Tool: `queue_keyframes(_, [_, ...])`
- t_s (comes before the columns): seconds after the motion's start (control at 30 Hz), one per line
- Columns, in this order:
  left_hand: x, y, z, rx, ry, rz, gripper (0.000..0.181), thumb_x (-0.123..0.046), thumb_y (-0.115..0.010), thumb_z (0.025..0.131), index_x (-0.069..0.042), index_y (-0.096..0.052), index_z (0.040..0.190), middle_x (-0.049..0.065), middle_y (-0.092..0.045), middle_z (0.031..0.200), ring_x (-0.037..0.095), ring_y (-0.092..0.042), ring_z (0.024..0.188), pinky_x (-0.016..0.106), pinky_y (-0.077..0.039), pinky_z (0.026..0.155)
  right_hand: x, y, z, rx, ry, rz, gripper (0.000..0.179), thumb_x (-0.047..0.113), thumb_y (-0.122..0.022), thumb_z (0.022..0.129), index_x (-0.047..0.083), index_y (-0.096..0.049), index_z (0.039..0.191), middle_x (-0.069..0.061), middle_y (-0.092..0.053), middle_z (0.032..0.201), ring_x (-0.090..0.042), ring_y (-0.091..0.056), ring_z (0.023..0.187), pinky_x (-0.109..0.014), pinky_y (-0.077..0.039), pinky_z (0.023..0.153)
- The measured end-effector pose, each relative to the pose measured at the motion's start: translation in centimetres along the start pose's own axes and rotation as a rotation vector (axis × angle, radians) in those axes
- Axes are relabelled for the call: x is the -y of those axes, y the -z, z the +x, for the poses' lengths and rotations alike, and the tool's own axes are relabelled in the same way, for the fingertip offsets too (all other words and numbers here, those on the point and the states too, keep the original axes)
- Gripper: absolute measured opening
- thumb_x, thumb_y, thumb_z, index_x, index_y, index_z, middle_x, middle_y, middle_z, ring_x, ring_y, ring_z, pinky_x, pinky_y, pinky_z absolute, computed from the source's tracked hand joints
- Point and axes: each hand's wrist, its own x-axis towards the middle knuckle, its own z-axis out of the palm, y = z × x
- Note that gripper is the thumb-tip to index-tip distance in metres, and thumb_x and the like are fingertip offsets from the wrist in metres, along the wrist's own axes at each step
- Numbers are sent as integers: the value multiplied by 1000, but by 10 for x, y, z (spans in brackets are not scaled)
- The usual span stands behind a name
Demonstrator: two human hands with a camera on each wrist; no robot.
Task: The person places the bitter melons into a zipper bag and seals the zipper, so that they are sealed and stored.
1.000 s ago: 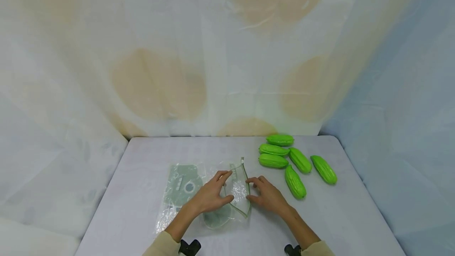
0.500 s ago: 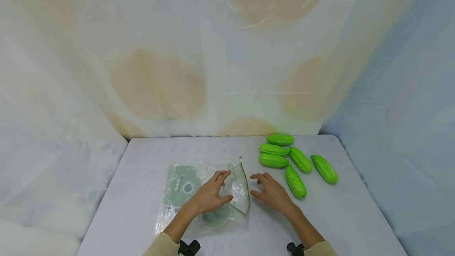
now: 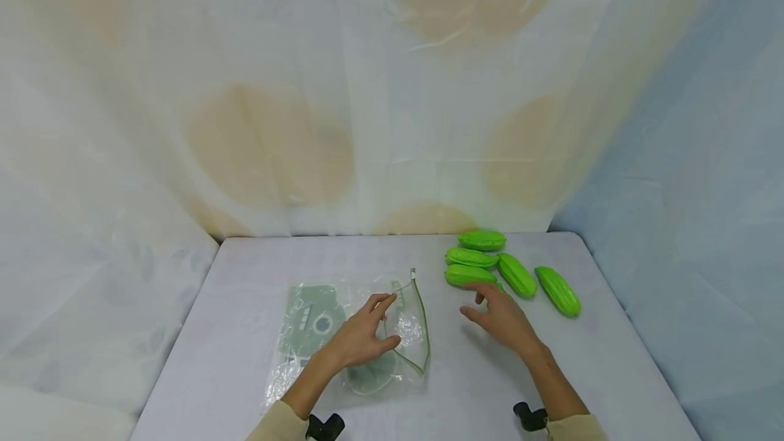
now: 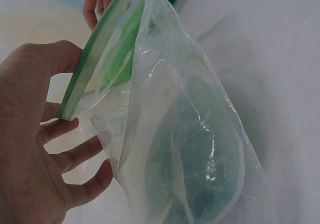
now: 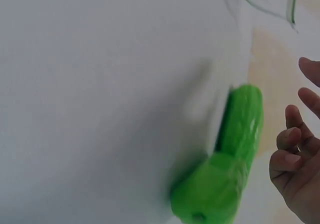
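A clear zip bag [image 3: 409, 329] with a pale green print and a green zip edge stands with its mouth spread in the head view. My left hand [image 3: 364, 339] holds its left rim, thumb and index finger set apart along it. The left wrist view shows the fingers [image 4: 80, 154] at the rim near the green zip strip [image 4: 95, 44]. My right hand [image 3: 499, 318], fingers bent loosely with nothing in them, hovers over a green bitter melon, mostly hidden beneath it in the head view. Two ribbed bitter melons [image 5: 242, 119] lie near that hand in the right wrist view.
Several more bitter melons [image 3: 517, 275] lie at the back right of the white table [image 3: 245, 305], one [image 3: 559, 292] apart from the others. The printed part of the bag [image 3: 312, 318] lies flat to the left. Patterned curtains [image 3: 392, 121] enclose the table.
My right hand has let go of the bag's right rim and moved right, over the nearest bitter melon. My left hand stays at the bag, whose mouth has shifted slightly left.
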Motion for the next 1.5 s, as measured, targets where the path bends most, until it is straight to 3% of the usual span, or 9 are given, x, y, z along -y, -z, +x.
queue_keyframes(0.23, [1, -1, 0, 7, 5, 5, 80, -45, -65, 92, -16, -33, 158, -2, -37, 155, 15, -61, 116, 40, -54, 83, -25, 32, -1, 24, -20, 39, 51, 36, -75, 91, 15, -61, 136, -3, -58, 91, -14, -50, 69, -29, -43, 58])
queue_keyframes(0.47, [1, -1, 1, 21, 16, 3, 79, -46, -65, 93, -16, -32, 159, -3, -36, 155, 14, -60, 117, 38, -54, 81, -47, 45, -5, 73, -51, 53, 56, 32, -75, 92, 10, -56, 140, -6, -56, 90, -14, -47, 62, -29, -42, 53])
queue_keyframes(0.97, [0, -1, 1, 28, 6, -11, 79, -45, -66, 93, -15, -32, 158, -3, -36, 155, 14, -59, 117, 38, -53, 84, -78, 51, -5, 152, -106, 88, 64, 35, -74, 92, 7, -52, 145, -8, -55, 86, -20, -49, 73, -35, -42, 60])
queue_keyframes(1.3, [2, -1, 1, 22, 1, -1, 79, -45, -66, 93, -16, -33, 158, -3, -37, 154, 13, -59, 117, 38, -53, 84, -85, 48, -7, 230, -175, 65, 74, 49, -73, 89, 18, -46, 150, -14, -65, 112, -28, -63, 99, -44, -52, 75])
queue_keyframes(1.5, [1, -2, 1, 25, 2, 2, 79, -46, -65, 93, -17, -32, 159, -4, -36, 155, 13, -59, 118, 38, -53, 85, -88, 45, -8, 248, -178, 90, 73, 48, -73, 90, 18, -45, 151, -14, -64, 114, -29, -62, 103, -44, -52, 76])
